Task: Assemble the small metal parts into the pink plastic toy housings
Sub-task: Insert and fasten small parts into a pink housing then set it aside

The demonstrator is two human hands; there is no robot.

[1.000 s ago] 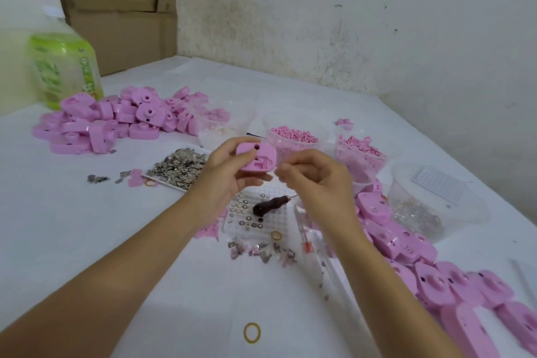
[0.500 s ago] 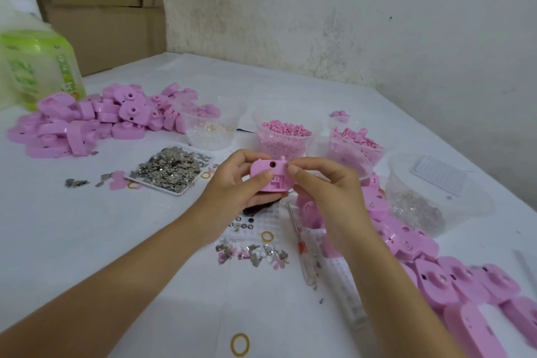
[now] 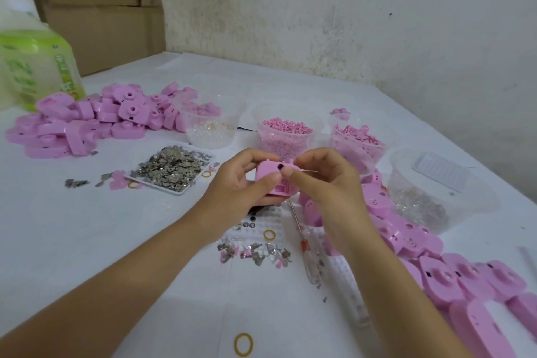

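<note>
Pink housing (image 3: 271, 183) gripped in left hand (image 3: 238, 187); right hand (image 3: 328, 186) pinches a thin part (image 3: 306, 171) against it, pressing home likely next.

A small pink plastic housing (image 3: 274, 182), dark round hole in its face, is held tilted above the tabletop (image 3: 87, 241), gripped by the left hand (image 3: 241, 183) and pinched by the right hand (image 3: 325, 183). Silvery metal parts (image 3: 171, 168) lie heaped beyond. Other pink housings (image 3: 96, 122) are piled far left.

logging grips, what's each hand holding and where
The left hand grips one pink housing by its left side; the right hand pinches its right edge. Any small part there is unclear.
</note>
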